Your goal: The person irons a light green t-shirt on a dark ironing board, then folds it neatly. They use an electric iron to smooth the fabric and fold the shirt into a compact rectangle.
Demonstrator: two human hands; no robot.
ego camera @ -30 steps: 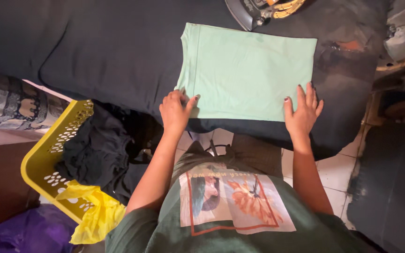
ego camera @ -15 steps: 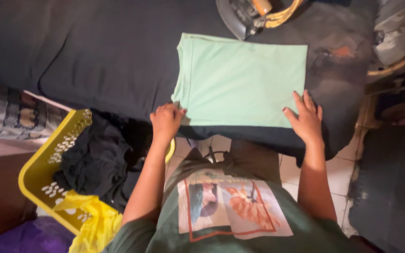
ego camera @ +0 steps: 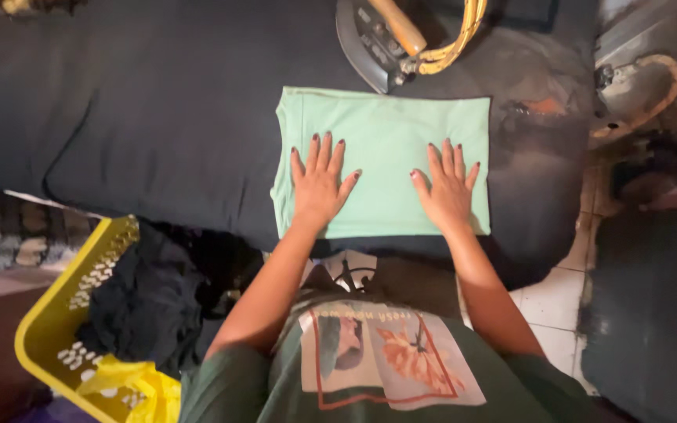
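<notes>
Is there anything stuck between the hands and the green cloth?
No, nothing visible. The left hand and the right hand both lie flat, fingers spread, right on the folded green cloth. The iron sits beyond the cloth's far edge, away from both hands.

Table covered with dark, near-black cloth, spans most of the frame; cloth worn and scorched with rusty marks toward the right side. Folded mint-green garment lies flat near the front edge, roughly centred. Left hand and right hand both rest palm-down on it, fingers spread. Iron with wooden handle sits on the cloth just behind the garment, yellow cord looped beside it.
</notes>
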